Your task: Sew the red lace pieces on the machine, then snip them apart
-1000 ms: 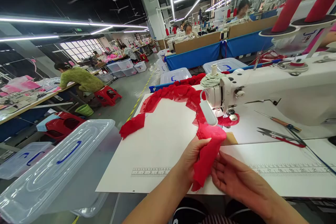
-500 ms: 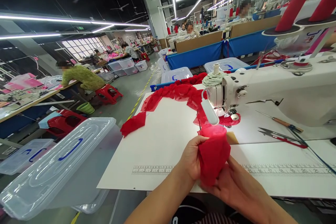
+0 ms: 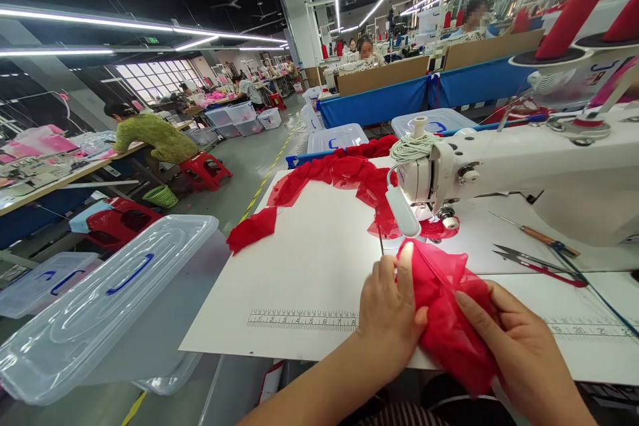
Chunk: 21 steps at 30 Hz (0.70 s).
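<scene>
Both hands hold a piece of sheer red fabric (image 3: 449, 306) over the front edge of the sewing table. My left hand (image 3: 389, 313) grips its left side, with one fingertip showing pale behind the cloth at the top. On the right side, my right hand (image 3: 524, 339) pinches the fabric between thumb and fingers. Just beyond stands a white sewing machine (image 3: 499, 160), its needle area partly hidden by a small white lamp (image 3: 403, 211). More red cloth lies under the machine head, and a gathered red strip (image 3: 319, 176) curves away to the left across the table.
Thread snips (image 3: 539, 264) and a wooden-handled awl (image 3: 542, 236) lie right of the hands. A printed ruler (image 3: 299, 321) runs along the table's front. Lidded plastic boxes (image 3: 124, 279) stand at the left. Red thread cones (image 3: 572, 20) rise at the right. A person in green (image 3: 154, 136) sits farther left.
The red fabric has been spread wider and turned, its lower end now further right. My right hand has moved right and up to the fabric's side; my left hand has shifted slightly right.
</scene>
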Tool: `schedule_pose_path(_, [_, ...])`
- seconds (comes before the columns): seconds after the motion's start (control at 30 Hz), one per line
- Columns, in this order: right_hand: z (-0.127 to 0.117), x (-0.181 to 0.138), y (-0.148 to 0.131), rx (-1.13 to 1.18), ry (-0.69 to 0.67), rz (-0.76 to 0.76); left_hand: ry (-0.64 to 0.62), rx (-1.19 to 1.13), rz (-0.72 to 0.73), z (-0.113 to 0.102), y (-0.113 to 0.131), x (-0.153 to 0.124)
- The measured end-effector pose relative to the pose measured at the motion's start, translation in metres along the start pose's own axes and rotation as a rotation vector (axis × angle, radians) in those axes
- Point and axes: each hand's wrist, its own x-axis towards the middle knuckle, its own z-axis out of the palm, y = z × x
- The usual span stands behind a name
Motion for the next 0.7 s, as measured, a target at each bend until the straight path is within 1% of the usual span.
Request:
schedule_pose_path(0.03, [0.0, -0.001, 0.0, -0.135, 0.02, -0.083, 0.023, 0.018, 0.046, 0.0, 0.002, 0.0])
schedule_pose_path(0.07, [0.0, -0.001, 0.001, -0.261, 0.032, -0.172, 0.004, -0.013, 0.059, -0.001, 0.004, 0.002])
schedule_pose_path(0.1, [0.001, -0.001, 0.003, -0.374, 0.01, -0.264, -0.064, -0.095, 0.025, -0.001, 0.005, 0.003])
schedule_pose_path(0.13, [0.002, -0.001, 0.008, -0.47, -0.041, -0.359, -0.16, -0.219, -0.055, -0.002, 0.006, 0.005])
schedule_pose_path(0.2, [0.005, -0.002, 0.02, -0.616, -0.191, -0.561, -0.344, -0.502, -0.286, -0.001, 0.006, 0.009])
schedule_pose_path(0.23, [0.006, -0.002, 0.027, -0.68, -0.271, -0.655, -0.383, -0.615, -0.392, 0.0, 0.006, 0.01])
schedule_pose_path(0.27, [0.008, -0.003, 0.033, -0.744, -0.341, -0.736, -0.375, -0.692, -0.472, 0.002, 0.006, 0.01])
schedule_pose_path(0.3, [0.009, -0.004, 0.039, -0.805, -0.393, -0.801, -0.338, -0.737, -0.522, 0.004, 0.007, 0.01])
schedule_pose_path(0.37, [0.01, -0.006, 0.044, -0.888, -0.474, -0.852, -0.246, -0.812, -0.587, 0.008, 0.007, 0.01])
schedule_pose_path(0.43, [0.006, -0.008, 0.041, -0.852, -0.524, -0.789, -0.192, -0.964, -0.623, 0.01, 0.007, 0.011])
schedule_pose_path(0.47, [0.003, -0.009, 0.037, -0.79, -0.501, -0.73, -0.183, -1.067, -0.612, 0.01, 0.007, 0.012])
schedule_pose_path(0.5, [-0.001, -0.009, 0.032, -0.72, -0.428, -0.655, -0.178, -1.169, -0.584, 0.011, 0.006, 0.013])
schedule_pose_path(0.53, [-0.005, -0.008, 0.027, -0.655, -0.304, -0.569, -0.182, -1.257, -0.553, 0.011, 0.004, 0.014])
schedule_pose_path(0.6, [-0.013, -0.003, 0.018, -0.551, 0.001, -0.396, -0.214, -1.365, -0.514, 0.013, 0.001, 0.015])
schedule_pose_path(0.63, [-0.016, 0.001, 0.013, -0.506, 0.093, -0.314, -0.232, -1.39, -0.518, 0.014, 0.0, 0.016])
schedule_pose_path(0.67, [-0.018, 0.006, 0.01, -0.46, 0.122, -0.24, -0.248, -1.405, -0.534, 0.016, 0.0, 0.015])
schedule_pose_path(0.7, [-0.019, 0.012, 0.007, -0.414, 0.107, -0.182, -0.263, -1.415, -0.546, 0.017, 0.0, 0.015])
